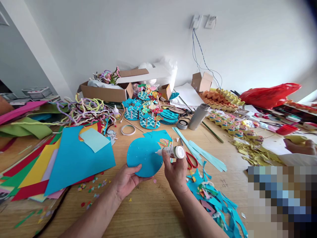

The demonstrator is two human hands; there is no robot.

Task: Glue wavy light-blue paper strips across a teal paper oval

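A round blue foam cut-out (pixel 145 155) lies on the wooden table (pixel 148 211). My left hand (pixel 126 180) grips its near edge, thumb on top. My right hand (pixel 176 172) is closed round a white glue bottle (pixel 173 152), held sideways. The bottle's nozzle touches the cut-out's right side. Small white dots of glue speckle the blue surface.
Stacked coloured foam sheets (pixel 71 158) lie to the left, blue scraps (pixel 215 201) and red-handled scissors (pixel 192 160) to the right. Finished blue fish crafts (pixel 148 114), a cardboard box (pixel 106 91), a steel flask (pixel 198 116) and tape rolls sit behind. Another person's hand (pixel 297 145) works far right.
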